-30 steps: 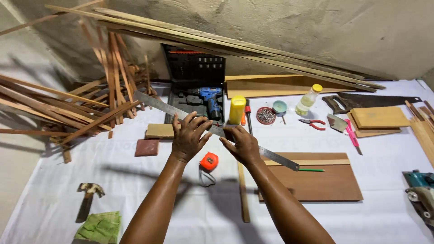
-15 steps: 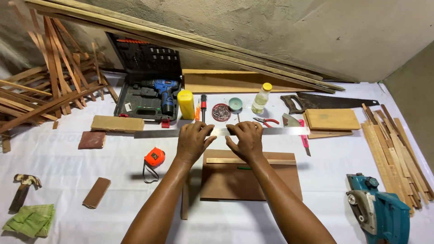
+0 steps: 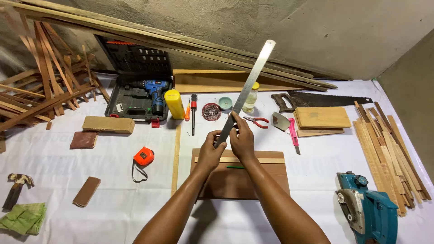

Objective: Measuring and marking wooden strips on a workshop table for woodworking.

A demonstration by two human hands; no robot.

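Half a second ago the steel ruler lay level across the workspace under both hands; now it stands tilted up, its far end swung toward 1 o'clock and its near end pinched low between the two hands, so it has left the surface and sits clear of the brown board below. The left hand is curled closed around the ruler's lower end from the 9 o'clock side, and the right hand is closed on the same end from 3 o'clock, fingers wrapped over the blade. On the board a thin wooden strip and a green pencil lie untouched, which suggests the ruler is being turned or repositioned rather than laid for marking. As for containers: at 11 o'clock an open black tool case holds a blue cordless drill, with bits in its raised lid; at 12 o'clock a small round tin is full of nails, beside a teal cup whose contents cannot be made out, and a clear bottle holds pale liquid
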